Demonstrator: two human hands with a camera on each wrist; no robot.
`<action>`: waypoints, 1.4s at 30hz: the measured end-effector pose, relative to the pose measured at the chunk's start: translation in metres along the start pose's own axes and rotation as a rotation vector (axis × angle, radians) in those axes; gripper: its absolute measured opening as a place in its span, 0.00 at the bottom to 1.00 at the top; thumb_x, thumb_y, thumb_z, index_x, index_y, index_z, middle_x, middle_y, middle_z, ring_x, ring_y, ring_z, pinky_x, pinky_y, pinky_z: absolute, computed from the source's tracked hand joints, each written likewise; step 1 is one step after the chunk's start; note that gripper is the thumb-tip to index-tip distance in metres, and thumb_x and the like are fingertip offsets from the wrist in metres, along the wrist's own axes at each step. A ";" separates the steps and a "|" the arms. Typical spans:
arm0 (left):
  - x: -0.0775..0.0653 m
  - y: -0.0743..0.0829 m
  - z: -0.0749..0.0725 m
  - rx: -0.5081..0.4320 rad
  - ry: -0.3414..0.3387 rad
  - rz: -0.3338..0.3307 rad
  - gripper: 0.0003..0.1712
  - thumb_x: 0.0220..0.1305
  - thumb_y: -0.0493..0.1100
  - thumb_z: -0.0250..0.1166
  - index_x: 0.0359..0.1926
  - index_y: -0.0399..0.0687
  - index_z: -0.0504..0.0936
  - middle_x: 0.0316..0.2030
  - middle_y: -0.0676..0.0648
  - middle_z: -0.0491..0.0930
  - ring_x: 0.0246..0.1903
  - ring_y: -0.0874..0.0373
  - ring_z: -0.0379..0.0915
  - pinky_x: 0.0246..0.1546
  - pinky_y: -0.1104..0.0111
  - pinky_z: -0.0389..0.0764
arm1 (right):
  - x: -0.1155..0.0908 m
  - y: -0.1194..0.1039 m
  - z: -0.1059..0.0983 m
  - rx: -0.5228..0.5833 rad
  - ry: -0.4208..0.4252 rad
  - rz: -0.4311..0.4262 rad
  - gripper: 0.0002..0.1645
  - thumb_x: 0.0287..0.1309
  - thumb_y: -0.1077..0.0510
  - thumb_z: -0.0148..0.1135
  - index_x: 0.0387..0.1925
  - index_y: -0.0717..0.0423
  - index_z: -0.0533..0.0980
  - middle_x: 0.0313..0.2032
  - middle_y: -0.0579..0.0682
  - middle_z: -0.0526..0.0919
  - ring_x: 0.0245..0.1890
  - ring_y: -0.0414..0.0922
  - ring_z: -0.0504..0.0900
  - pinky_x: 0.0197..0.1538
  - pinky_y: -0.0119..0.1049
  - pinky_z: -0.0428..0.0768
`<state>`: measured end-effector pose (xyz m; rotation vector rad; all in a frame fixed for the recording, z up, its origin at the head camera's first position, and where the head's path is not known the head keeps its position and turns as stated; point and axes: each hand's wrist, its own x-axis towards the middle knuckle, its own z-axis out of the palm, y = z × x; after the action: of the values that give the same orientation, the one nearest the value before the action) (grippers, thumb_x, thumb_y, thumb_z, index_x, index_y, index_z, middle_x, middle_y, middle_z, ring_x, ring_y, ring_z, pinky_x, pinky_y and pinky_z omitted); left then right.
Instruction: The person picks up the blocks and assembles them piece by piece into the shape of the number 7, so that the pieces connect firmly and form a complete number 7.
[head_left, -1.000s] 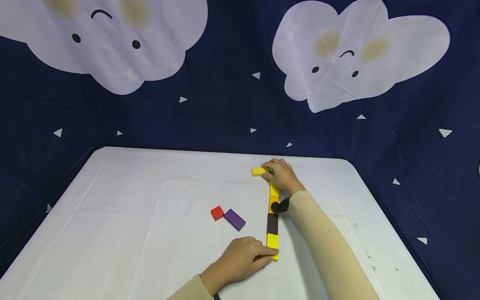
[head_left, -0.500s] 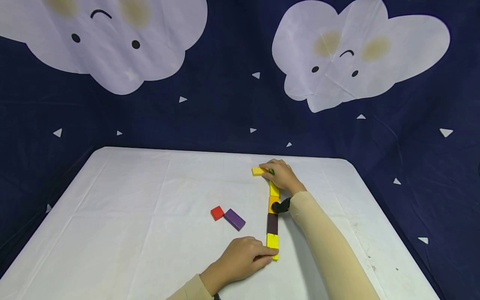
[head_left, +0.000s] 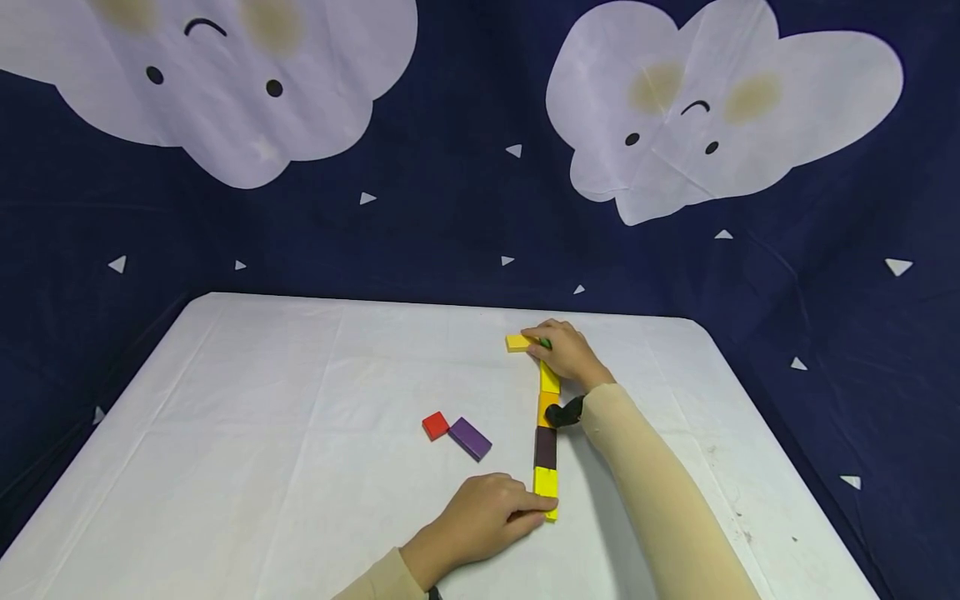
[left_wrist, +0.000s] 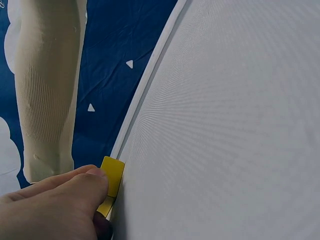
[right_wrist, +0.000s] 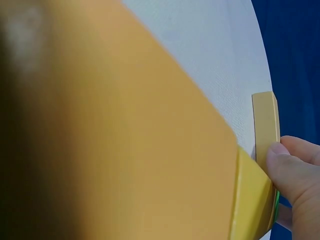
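A line of blocks runs away from me on the white table in the head view. From the near end come a yellow block point(head_left: 546, 481), a dark brown block point(head_left: 546, 448), an orange block point(head_left: 544, 402) and another yellow block point(head_left: 550, 379). At the far end my right hand point(head_left: 567, 350) pinches a pale yellow block point(head_left: 514, 343), set crosswise, between thumb and finger. Part of a green block point(head_left: 545, 342) shows beneath that hand. My left hand point(head_left: 487, 518) grips the near end of the line; its thumb and finger hold yellow point(left_wrist: 114, 175) in the left wrist view.
Left of the line, a red block point(head_left: 435, 426) and a purple block point(head_left: 470, 439) lie corner to corner. A white cloth covers the table point(head_left: 247, 450). Behind its far edge hangs a dark blue curtain point(head_left: 450, 233) with clouds. The right forearm passes beside the line.
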<state>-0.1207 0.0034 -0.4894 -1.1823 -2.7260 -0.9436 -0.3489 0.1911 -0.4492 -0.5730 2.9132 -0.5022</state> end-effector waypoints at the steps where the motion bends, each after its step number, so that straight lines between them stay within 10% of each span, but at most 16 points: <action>1: 0.000 0.000 0.000 0.003 0.003 0.002 0.15 0.70 0.52 0.61 0.54 0.69 0.85 0.19 0.65 0.72 0.21 0.75 0.58 0.24 0.82 0.59 | 0.000 0.000 0.000 0.004 -0.002 0.002 0.24 0.70 0.49 0.57 0.66 0.41 0.74 0.63 0.51 0.75 0.66 0.55 0.67 0.70 0.57 0.60; 17: 0.000 0.000 0.001 0.030 0.029 0.013 0.14 0.69 0.52 0.62 0.53 0.70 0.85 0.20 0.64 0.73 0.23 0.75 0.59 0.24 0.83 0.58 | -0.004 0.003 0.000 0.016 0.030 -0.014 0.26 0.69 0.46 0.58 0.66 0.39 0.73 0.64 0.50 0.73 0.68 0.54 0.63 0.72 0.56 0.56; 33: -0.002 0.001 -0.001 0.039 0.050 0.032 0.14 0.70 0.52 0.61 0.53 0.69 0.86 0.23 0.64 0.78 0.25 0.75 0.64 0.27 0.84 0.61 | -0.025 -0.039 0.009 0.002 -0.031 -0.240 0.29 0.62 0.41 0.65 0.64 0.38 0.75 0.60 0.46 0.79 0.62 0.49 0.68 0.68 0.52 0.64; 42: -0.001 -0.001 0.000 0.013 0.039 0.033 0.14 0.70 0.52 0.61 0.53 0.68 0.86 0.28 0.65 0.82 0.28 0.76 0.70 0.30 0.84 0.65 | -0.041 -0.063 0.016 0.026 -0.151 -0.370 0.33 0.59 0.41 0.68 0.65 0.39 0.74 0.42 0.39 0.83 0.42 0.44 0.73 0.50 0.39 0.71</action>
<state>-0.1203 0.0020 -0.4904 -1.1899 -2.6694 -0.9341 -0.2862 0.1473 -0.4397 -1.1034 2.6602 -0.5092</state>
